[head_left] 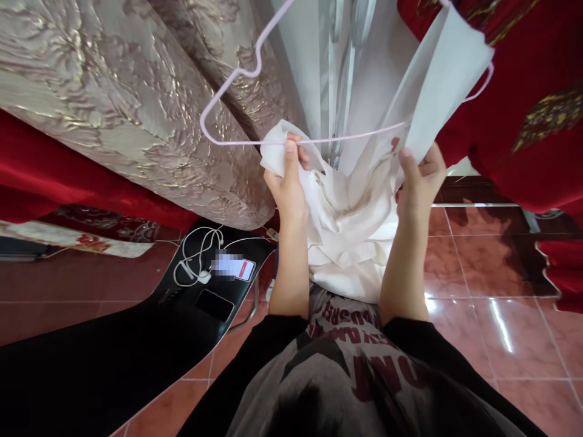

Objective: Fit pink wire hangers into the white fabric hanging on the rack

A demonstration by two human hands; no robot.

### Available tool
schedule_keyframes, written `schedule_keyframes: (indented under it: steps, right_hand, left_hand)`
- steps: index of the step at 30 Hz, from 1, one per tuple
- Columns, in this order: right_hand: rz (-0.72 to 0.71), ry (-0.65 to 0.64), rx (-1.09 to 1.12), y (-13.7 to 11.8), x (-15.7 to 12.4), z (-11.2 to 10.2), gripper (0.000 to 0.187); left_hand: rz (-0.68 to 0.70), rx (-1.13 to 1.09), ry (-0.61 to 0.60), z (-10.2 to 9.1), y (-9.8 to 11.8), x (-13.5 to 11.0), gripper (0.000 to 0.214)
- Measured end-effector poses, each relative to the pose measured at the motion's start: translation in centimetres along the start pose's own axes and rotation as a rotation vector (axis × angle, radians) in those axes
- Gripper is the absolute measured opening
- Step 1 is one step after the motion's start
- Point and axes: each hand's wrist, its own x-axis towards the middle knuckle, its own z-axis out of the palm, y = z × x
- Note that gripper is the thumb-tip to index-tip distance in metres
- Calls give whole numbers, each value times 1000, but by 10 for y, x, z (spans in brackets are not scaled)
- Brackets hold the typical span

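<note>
A white garment (pixel 350 224) hangs bunched between my two hands, in front of my chest. A thin pale pink hanger (pixel 237 76) runs above it, its lower bar crossing between my hands and its right end inside the cloth. My left hand (pixel 286 182) is closed, pinching a corner of the white cloth against the hanger's bar. My right hand (pixel 419 182) is closed on the right side of the cloth, thumb on top. The upper part of the garment (pixel 446 67) stretches up to the right over the hanger.
A gold brocade curtain (pixel 113 91) hangs at the left, red fabric (pixel 532 103) at the right. A black chair (pixel 191 291) at lower left carries a white cable, a phone and a card. The floor is glossy red tile (pixel 492 273).
</note>
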Motion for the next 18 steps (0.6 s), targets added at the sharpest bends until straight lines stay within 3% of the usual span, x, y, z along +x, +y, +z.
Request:
schedule_keyframes:
  steps: [3,6,9,13,16,18]
  right_hand:
    - [1,101,-139,3,-10,11,42]
    - [-19,201,-267,-10,-11,18,46]
    - [-17,161,-250,-34,0,20,40]
    - [-138,18,-204,-72,31,19,7]
    - [-221,-90,-148,-89,66,16,23]
    - [-174,-61,-26,-89,93,9,28]
  left_hand:
    - [32,46,-3,0,1,0,52]
    - [63,62,-20,-1,2,1,48]
    - [43,49,-22,-1,2,1,42]
    - [13,-21,-17,-1,1,1,41]
    - [-20,-73,-25,-2,1,2,43]
    - [-42,-107,-29,-1,2,2,43]
